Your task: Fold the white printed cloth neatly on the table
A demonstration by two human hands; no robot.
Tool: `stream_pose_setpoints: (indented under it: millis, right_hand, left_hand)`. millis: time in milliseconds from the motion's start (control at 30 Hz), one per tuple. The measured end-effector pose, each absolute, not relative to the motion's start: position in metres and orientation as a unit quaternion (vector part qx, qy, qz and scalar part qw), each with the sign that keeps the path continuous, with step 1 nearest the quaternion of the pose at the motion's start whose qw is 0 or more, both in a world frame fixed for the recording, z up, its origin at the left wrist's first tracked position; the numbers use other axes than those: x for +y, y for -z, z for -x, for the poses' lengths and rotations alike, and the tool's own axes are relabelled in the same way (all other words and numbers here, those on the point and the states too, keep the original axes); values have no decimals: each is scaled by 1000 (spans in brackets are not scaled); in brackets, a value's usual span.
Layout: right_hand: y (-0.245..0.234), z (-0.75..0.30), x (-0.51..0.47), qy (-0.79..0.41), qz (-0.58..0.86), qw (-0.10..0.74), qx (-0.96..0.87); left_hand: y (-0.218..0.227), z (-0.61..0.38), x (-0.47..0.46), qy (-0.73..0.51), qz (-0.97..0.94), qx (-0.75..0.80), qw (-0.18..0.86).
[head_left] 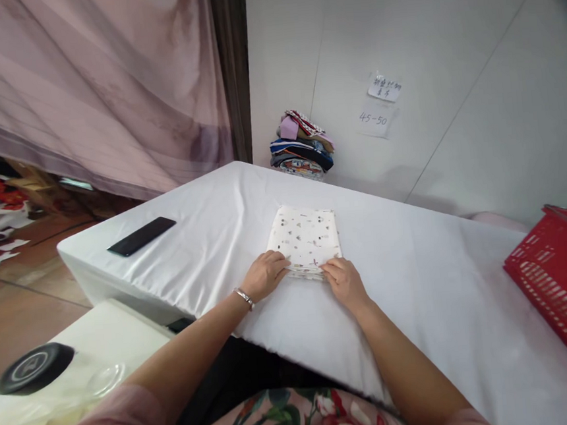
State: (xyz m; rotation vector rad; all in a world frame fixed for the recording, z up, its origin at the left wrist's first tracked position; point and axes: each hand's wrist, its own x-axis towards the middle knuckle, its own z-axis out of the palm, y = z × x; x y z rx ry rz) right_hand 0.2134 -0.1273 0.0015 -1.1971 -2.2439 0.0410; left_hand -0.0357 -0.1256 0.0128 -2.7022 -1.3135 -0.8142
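Observation:
A folded white cloth (306, 233) with small scattered prints lies flat on the white-covered table (206, 239), its layers showing at the near edge. My left hand (265, 273), with a bracelet at the wrist, pinches the near left corner. At the near right corner my right hand (345, 285) grips the same edge between thumb and fingers. Both thumbs and fingertips are closed on the cloth, and part of the corners is hidden under them.
A black phone (141, 237) lies at the table's left. Folded clothes (302, 146) are stacked at the back by the wall. A red plastic basket (562, 281) stands at the right. Lower left, a white surface (119, 326) holds a black round object (35, 368) and clear plastic.

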Motion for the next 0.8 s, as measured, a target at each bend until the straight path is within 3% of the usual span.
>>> stream_pose_setpoints:
  millis: [700,800]
  right_hand:
    - [-6,-228,-121,-40,452,269,-849]
    - [-6,-229,-121,-67,449,298,-840]
  left_hand:
    - [-12,15,-122,251,858,-446,37]
    - [-12,14,-120,263,850,-455,24]
